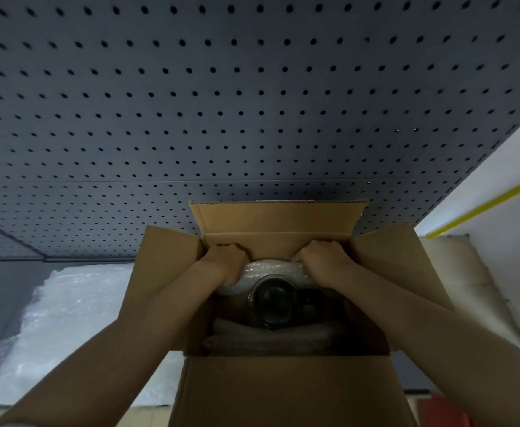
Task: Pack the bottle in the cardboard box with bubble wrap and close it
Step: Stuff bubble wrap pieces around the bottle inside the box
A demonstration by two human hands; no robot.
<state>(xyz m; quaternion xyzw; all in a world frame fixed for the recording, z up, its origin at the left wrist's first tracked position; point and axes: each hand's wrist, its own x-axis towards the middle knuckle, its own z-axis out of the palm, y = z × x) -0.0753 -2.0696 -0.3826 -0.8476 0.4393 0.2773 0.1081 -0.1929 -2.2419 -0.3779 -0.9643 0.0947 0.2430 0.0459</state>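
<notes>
Grey perforated pegboard wall fills the background. Open brown cardboard box, all four flaps up, stands against it. Loose sheet of clear bubble wrap lies on the surface left of the box. Inside, a dark glass bottle sits upright between a white bubble-wrap wad behind and rolled padding in front. Left hand and right hand, both curled into fists, press that wad down. Step: padding. Next, likely: cover the top, then fold the flaps.

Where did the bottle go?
In the head view, the bottle stands inside the open box, near the middle, with bubble wrap behind it, pressed down by both hands, and more rolled wrap in front.
</notes>
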